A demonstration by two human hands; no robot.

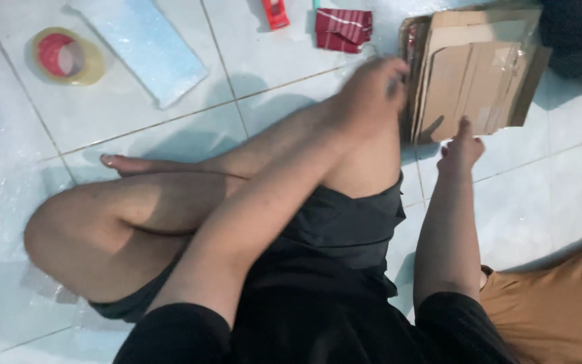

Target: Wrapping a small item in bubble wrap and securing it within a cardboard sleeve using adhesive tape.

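Observation:
I sit cross-legged on a pale tiled floor (pixel 136 114). A stack of flattened brown cardboard sheets (pixel 473 74) lies ahead at the upper right. My left hand (pixel 370 91), blurred by motion, reaches across my knee, and its fingers curl onto the stack's left edge. My right hand (pixel 461 147) is just below the stack's lower edge. Its fingers are loosely apart, one points up and touches the cardboard, and it holds nothing.
A roll of clear tape with a red core (pixel 67 55) and a light blue padded sheet (pixel 144 47) lie at the upper left. A red tool (pixel 275 12) and a red striped packet (pixel 343 29) lie near the top. Dark cloth (pixel 577 34) is at the top right, orange fabric (pixel 560 303) at the lower right.

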